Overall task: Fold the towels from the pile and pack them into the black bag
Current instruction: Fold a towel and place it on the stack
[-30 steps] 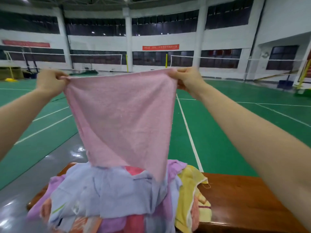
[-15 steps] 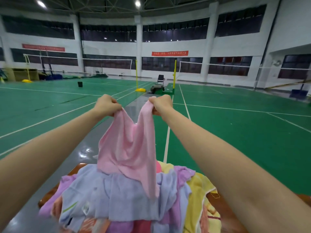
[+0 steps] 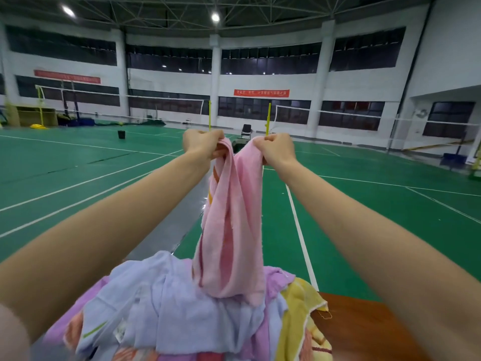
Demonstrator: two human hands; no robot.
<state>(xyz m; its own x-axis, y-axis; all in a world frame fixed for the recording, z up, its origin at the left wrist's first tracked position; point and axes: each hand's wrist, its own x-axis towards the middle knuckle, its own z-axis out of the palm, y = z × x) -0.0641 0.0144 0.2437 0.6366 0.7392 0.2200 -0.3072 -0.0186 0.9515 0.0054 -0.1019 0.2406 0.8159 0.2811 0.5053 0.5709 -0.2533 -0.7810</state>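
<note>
A green sports-hall floor [image 3: 78,178] spreads behind a brown wooden table [image 3: 364,332]. On the table lies a heap of lilac, blue and yellow towels [image 3: 182,316]. Above it hangs a soft pink terry towel [image 3: 231,230], its lower end touching the heap. The left hand [image 3: 201,144] and right hand [image 3: 276,149], near each other, each pinch a top corner with curled fingers.

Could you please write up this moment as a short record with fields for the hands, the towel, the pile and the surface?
left hand: grips one top corner of the pink towel
right hand: grips the other top corner
pink towel: hangs bunched, lower end on the pile
towel pile: lilac, purple, yellow towels
surface: wooden table
black bag: not in view
</note>
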